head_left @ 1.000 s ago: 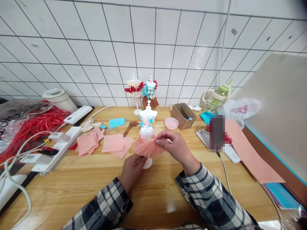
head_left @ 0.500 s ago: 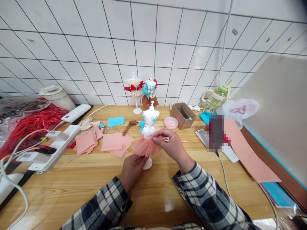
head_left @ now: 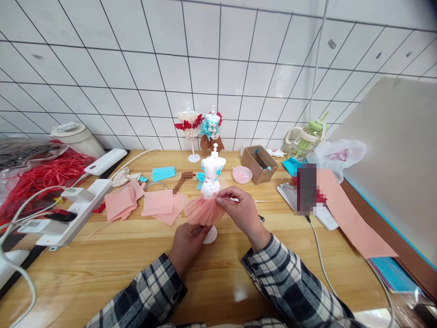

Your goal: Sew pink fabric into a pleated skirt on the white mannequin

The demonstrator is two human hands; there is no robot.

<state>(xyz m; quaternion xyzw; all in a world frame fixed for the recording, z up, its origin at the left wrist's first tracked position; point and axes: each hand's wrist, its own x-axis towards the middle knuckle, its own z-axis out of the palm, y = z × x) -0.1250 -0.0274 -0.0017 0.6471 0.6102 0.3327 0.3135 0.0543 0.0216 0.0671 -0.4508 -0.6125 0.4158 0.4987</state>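
A small white mannequin (head_left: 211,168) stands upright on a round white base (head_left: 210,234), with blue bits stuck on its chest. Around its hips spreads a pleated pink paper skirt (head_left: 201,211). My right hand (head_left: 239,209) pinches the skirt's upper right edge beside the hip. Under the skirt's lower edge, close to the stand, my left hand (head_left: 189,241) has its thumb and fingers together; what lies between them is hidden.
Pink paper squares (head_left: 159,202), blue paper (head_left: 164,173) and a pink bowl (head_left: 242,174) lie beyond my hands. Farther back are a cardboard box (head_left: 260,165) and two dressed mannequins (head_left: 189,125). A power strip (head_left: 75,214) is left, a blurred-out object (head_left: 306,189) right.
The skirt's left side spreads slightly farther left. Both hands keep nearly the same hold. The whole view has shifted a little, and a small dark object shows beside my right wrist.
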